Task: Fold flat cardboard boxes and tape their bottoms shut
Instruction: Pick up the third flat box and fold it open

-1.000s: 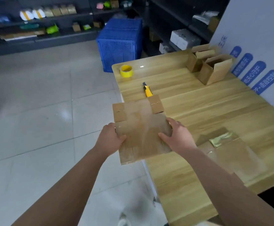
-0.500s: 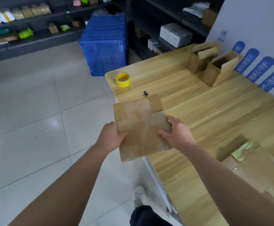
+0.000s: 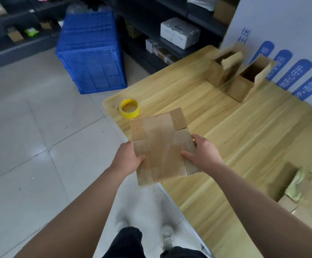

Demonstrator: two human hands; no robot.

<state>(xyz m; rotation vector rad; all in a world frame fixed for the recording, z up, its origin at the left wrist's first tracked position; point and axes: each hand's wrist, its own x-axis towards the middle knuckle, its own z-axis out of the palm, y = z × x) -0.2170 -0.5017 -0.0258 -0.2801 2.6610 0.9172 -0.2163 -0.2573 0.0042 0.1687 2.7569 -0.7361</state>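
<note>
I hold a flat brown cardboard box (image 3: 162,146) in the air over the near left edge of the wooden table (image 3: 235,131). My left hand (image 3: 127,159) grips its left edge with the thumb on top. My right hand (image 3: 200,153) grips its right edge the same way. The box's small flaps point away from me. A yellow tape roll (image 3: 130,108) lies on the table's far left corner, just beyond the flat box. The yellow knife seen earlier is hidden behind the cardboard.
Two folded open boxes (image 3: 225,69) (image 3: 248,81) stand at the table's far right by a white board. More flat cardboard (image 3: 307,203) lies at the near right. A blue crate (image 3: 90,58) stands on the floor beyond the table. Dark shelves line the back.
The view has swung left and down, so my legs and feet now show. The flat box stays gripped in both hands and now covers the yellow knife.
</note>
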